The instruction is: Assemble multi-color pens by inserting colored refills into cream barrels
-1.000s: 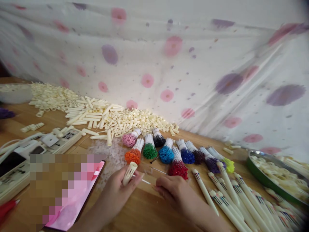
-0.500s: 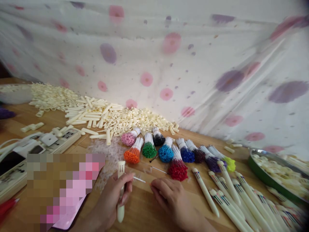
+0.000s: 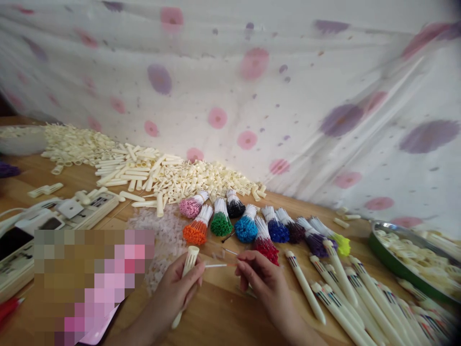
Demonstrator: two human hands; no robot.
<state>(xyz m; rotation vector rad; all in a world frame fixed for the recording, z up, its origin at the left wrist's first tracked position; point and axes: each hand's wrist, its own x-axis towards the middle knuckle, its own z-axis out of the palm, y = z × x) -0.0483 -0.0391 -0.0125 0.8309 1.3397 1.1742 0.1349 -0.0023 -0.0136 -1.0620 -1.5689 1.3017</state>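
Note:
My left hand is closed round a cream pen barrel, its open end tilted up. My right hand pinches a thin white refill that lies level, its tip close to the barrel's top. Just beyond my hands stand bundles of refills with coloured ends: pink, orange, green, black, blue, red, purple and yellow-green.
Finished cream pens lie in a row at the right. A green-rimmed tray of cream parts sits far right. Heaps of cream barrels and caps line the spotted cloth. A power strip and a blurred patch are at left.
My right hand has risen from the table with a refill pinched in it and brought it up to the barrel. My left hand tilted the barrel from upright to slanted.

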